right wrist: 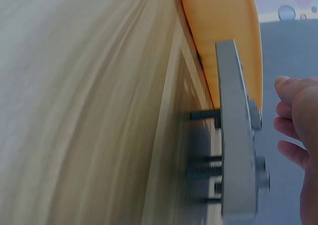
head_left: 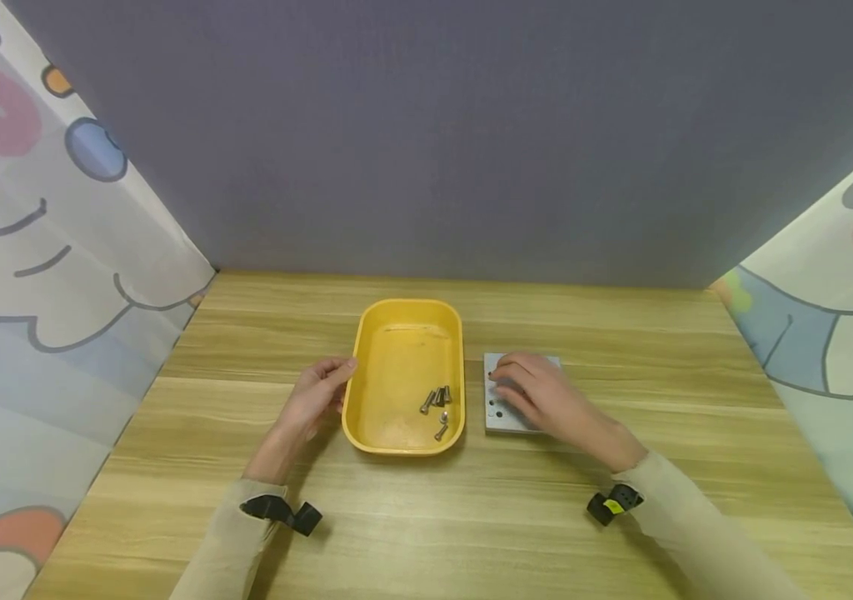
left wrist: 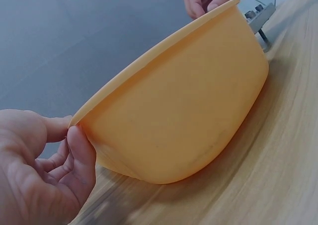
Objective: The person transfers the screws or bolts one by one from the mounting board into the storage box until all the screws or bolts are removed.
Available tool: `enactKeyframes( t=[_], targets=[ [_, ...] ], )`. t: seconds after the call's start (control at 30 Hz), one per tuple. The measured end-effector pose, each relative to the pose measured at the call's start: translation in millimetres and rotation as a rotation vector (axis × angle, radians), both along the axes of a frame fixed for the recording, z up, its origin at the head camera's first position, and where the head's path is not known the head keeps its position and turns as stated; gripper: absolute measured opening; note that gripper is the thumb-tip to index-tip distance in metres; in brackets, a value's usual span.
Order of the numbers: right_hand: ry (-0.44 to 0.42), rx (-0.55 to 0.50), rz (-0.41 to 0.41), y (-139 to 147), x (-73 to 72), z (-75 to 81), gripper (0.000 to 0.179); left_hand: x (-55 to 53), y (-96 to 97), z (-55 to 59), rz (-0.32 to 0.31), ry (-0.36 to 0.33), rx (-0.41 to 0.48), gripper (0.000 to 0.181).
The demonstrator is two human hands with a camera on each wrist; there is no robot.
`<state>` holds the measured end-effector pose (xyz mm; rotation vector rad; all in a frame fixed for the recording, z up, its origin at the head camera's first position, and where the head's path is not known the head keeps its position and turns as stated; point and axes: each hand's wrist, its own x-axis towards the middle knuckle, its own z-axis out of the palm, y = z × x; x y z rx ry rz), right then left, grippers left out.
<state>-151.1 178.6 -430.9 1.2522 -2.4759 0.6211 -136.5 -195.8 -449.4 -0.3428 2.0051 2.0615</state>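
My left hand (head_left: 312,398) pinches the left rim of a yellow plastic tray (head_left: 396,358) between thumb and fingers. Several small metal screws (head_left: 428,402) lie in the tray's near right part. Right of the tray is a flat grey metal plate (head_left: 496,423) with holes, partly hidden under my right hand (head_left: 546,402). In the right wrist view, screws (right wrist: 204,172) pass through the plate, heads on top and threaded shafts sticking out below toward the table. My right hand hovers over the plate with loosely bent fingers (right wrist: 293,153), apart from the screw heads; nothing shows in them.
Tray and plate stand on a wood-grain table (head_left: 411,533), a narrow gap between them. A grey panel (head_left: 426,150) rises behind the table's far edge. Printed cartoon curtains (head_left: 59,250) hang at both sides. Each wrist wears a black camera (head_left: 306,518).
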Motion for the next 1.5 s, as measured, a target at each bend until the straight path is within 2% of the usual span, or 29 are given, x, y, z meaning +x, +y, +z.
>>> enactKeyframes(
  t=[0.23,0.43,0.73,1.0,1.5],
  targets=[
    [-0.029,-0.074,-0.085,19.3,0.2,-6.2,0.019,0.3,0.7,0.3,0.007,-0.013,-0.003,0.043],
    [-0.002,-0.136,-0.136,34.9,-0.9,-16.0,0.018,0.5,1.3,1.2,0.001,-0.012,-0.005,0.044],
    [0.021,-0.170,-0.249,52.5,-0.7,-26.4,0.019,0.1,0.8,0.6,-0.001,-0.002,-0.004,0.045],
    [0.055,-0.165,-0.255,59.6,-2.8,-29.7,0.020,0.4,0.9,1.6,0.004,-0.004,-0.005,0.047],
    [0.033,-0.156,-0.269,62.8,-2.7,-34.9,0.019,0.4,0.7,0.7,0.001,0.003,0.005,0.046]
  ],
)
